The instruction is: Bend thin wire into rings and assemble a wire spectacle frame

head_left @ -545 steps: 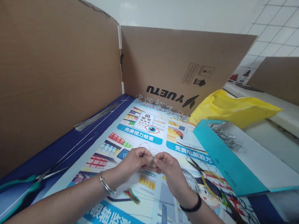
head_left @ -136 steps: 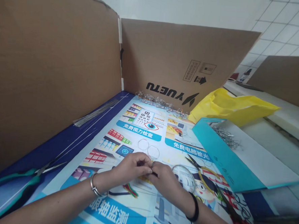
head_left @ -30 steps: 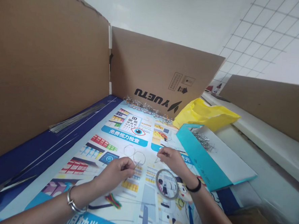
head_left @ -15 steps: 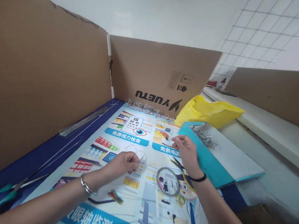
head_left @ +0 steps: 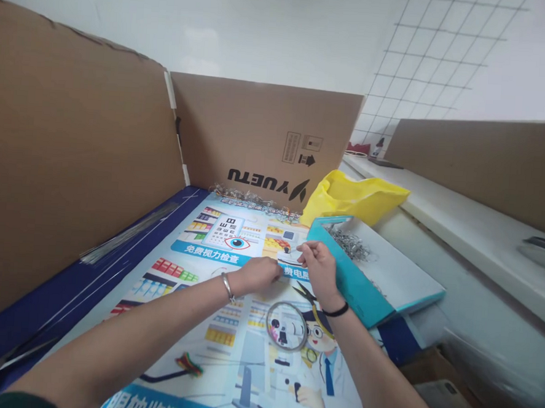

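Note:
My left hand (head_left: pixel 261 275), a silver bangle on its wrist, is closed over the printed poster (head_left: pixel 200 329); what it pinches is too small to make out. Just to its right, my right hand (head_left: pixel 317 265), with a black band, has thumb and fingers pinched together beside the turquoise box; anything between them is too fine to name. A coil of wire (head_left: pixel 286 326) lies on the poster below both hands. Small dark scissors (head_left: pixel 304 292) rest by my right wrist. Nearer me lies a bundle of coloured strands (head_left: pixel 189 365).
The open turquoise box (head_left: pixel 359 295) holds tangled metal pieces (head_left: pixel 351 242). Behind it sits a yellow bag (head_left: pixel 356 197). Cardboard panels (head_left: pixel 258 129) stand at left and back. Thin wires (head_left: pixel 130 232) and large scissors (head_left: pixel 8 360) lie left. Metal pieces (head_left: pixel 254 200) line the back edge.
My left hand has moved right and forward, close to my right hand; the pale wire loop beside it is no longer clearly seen. The camera view has turned right.

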Motion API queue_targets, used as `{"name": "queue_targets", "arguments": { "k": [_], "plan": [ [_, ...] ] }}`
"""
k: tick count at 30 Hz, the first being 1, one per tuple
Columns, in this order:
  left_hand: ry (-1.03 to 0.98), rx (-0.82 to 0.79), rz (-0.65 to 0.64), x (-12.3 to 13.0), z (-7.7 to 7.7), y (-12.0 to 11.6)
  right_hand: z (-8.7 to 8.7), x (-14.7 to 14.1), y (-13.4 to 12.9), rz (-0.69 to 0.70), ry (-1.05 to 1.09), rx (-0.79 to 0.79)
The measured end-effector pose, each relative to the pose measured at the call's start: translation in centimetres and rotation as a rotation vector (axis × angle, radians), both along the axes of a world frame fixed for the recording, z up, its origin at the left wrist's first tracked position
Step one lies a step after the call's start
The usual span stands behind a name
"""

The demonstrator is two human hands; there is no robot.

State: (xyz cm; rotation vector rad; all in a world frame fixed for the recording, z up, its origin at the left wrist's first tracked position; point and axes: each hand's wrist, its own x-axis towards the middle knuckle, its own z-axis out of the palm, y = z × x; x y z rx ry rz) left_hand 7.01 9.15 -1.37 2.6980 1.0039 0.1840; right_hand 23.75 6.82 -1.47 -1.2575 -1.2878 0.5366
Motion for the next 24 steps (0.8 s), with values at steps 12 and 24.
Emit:
{"name": "queue_targets", "arguments": {
  "k": [12, 24],
  "plan": [
    [0.025, 0.005, 0.283, -13.6, 3.9, -0.9, 0.5, -1.5, -1.0, 0.167, -0.124, -0.125],
    [-0.063, -0.140, 0.529, -19.1, 1.1, -6.8, 1.7, -8.4, -5.1, 0.604, -0.172, -0.588]
  ]
}}
